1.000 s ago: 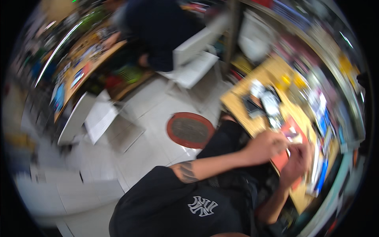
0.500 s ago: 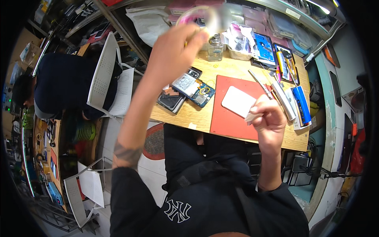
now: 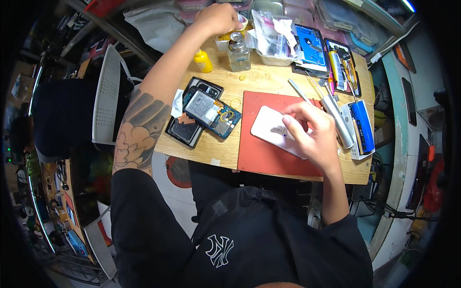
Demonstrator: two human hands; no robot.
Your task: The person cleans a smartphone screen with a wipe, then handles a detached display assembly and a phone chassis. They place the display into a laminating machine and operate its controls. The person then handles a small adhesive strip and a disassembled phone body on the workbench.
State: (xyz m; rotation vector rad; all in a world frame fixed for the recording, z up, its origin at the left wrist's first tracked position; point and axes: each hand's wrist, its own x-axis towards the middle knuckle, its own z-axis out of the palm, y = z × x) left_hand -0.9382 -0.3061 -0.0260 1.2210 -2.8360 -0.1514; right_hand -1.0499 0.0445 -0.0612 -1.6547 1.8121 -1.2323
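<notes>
My left hand (image 3: pixel 216 19) reaches to the far back of the table, its fingers closed on the edge of a roll of tape (image 3: pixel 244 22). Below that hand stand a clear glass bottle (image 3: pixel 239 57) with a metal top and a yellow bottle (image 3: pixel 203 62). Over the red mat (image 3: pixel 254 156), my right hand (image 3: pixel 314 134) is curled with thumb and index finger brought together; whatever they hold is hidden. Beneath it lies a white phone-shaped panel (image 3: pixel 266 126) with small dark marks, partly covered by my fingers.
Opened phones with a bare circuit board (image 3: pixel 223 125) lie left of the mat. A silver tube (image 3: pixel 338 120) and a blue tool (image 3: pixel 362 125) lie to its right. At the back are a tub of bags (image 3: pixel 276 57), a blue panel (image 3: pixel 311 45) and stacked plastic boxes (image 3: pixel 336 14).
My left hand has carried the tape roll away to the back of the table. My right hand has shifted left over the white panel, and the whitish scrap in its fingers no longer shows.
</notes>
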